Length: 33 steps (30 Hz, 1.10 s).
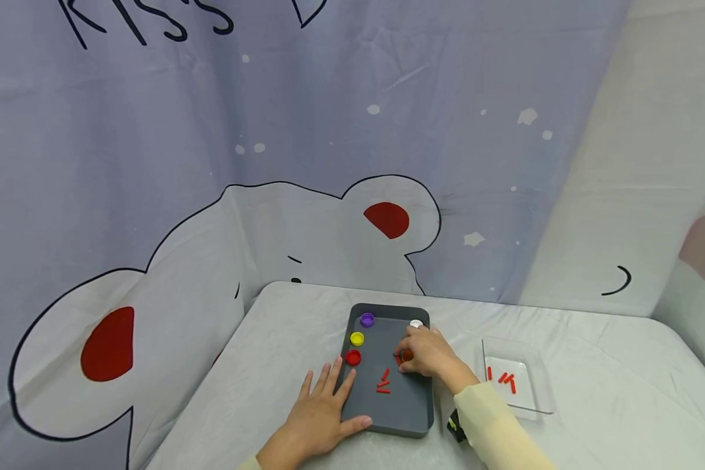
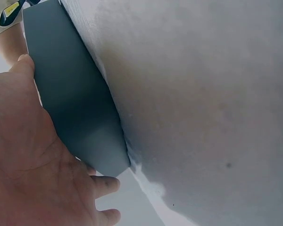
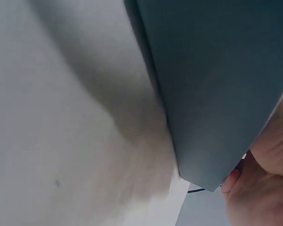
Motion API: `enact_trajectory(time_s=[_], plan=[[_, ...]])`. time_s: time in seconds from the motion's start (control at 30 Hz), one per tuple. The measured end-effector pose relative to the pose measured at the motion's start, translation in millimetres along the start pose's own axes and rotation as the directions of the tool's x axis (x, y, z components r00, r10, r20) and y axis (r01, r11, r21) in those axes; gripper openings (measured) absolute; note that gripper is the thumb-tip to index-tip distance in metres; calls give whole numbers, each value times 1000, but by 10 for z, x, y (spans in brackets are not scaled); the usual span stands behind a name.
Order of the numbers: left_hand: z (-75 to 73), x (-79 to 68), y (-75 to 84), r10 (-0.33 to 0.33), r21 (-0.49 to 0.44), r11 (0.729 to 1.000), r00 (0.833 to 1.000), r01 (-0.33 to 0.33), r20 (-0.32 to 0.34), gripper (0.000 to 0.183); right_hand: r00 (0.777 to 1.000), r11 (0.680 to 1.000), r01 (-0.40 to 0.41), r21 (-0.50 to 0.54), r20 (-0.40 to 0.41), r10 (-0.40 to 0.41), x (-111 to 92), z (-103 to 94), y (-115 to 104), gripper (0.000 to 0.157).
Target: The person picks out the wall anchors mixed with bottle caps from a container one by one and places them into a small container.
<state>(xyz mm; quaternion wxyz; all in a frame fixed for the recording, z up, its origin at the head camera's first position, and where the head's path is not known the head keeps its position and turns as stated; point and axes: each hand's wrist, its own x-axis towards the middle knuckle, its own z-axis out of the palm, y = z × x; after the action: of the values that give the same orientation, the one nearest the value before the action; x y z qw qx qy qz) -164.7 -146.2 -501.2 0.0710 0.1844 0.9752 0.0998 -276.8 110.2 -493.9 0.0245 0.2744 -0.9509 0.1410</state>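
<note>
A grey tray (image 1: 388,418) lies on the table. My left hand (image 1: 314,418) rests with spread fingers along its left edge; in the left wrist view its palm (image 2: 33,155) is against the tray's side. Over the tray's right side, my right hand (image 1: 427,352) has curled fingers and pinches a small red stick (image 1: 397,360) between thumb and finger. An orange round cap (image 1: 408,355) sits right under that hand, partly hidden. Several red sticks (image 1: 383,384) lie lower on the tray. In the right wrist view the tray wall (image 3: 217,94) hides the fingertips.
Purple (image 1: 367,320), yellow (image 1: 357,339) and red (image 1: 353,358) caps line the tray's left side; a white cap (image 1: 416,323) stands at its upper right. A clear box (image 1: 534,372) with several red sticks stands to the right. A patterned curtain (image 1: 329,130) hangs behind.
</note>
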Motion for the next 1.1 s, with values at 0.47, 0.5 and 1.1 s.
enact_trajectory(time_s=[0.47,0.5,1.1], plan=[[-2,10,-8,-4,-9,1000,1000,4,2,95,997,998,-5,-63,-74,0,24,64,-9,18],[-3,9,-7,-4,-11,1000,1000,4,3,95,996,998,-2,-58,-86,-3,20,71,-4,18],[33,38,-14,-23,-10,1000,999,23,29,98,971,914,41,404,-233,60,-229,-147,116,17]])
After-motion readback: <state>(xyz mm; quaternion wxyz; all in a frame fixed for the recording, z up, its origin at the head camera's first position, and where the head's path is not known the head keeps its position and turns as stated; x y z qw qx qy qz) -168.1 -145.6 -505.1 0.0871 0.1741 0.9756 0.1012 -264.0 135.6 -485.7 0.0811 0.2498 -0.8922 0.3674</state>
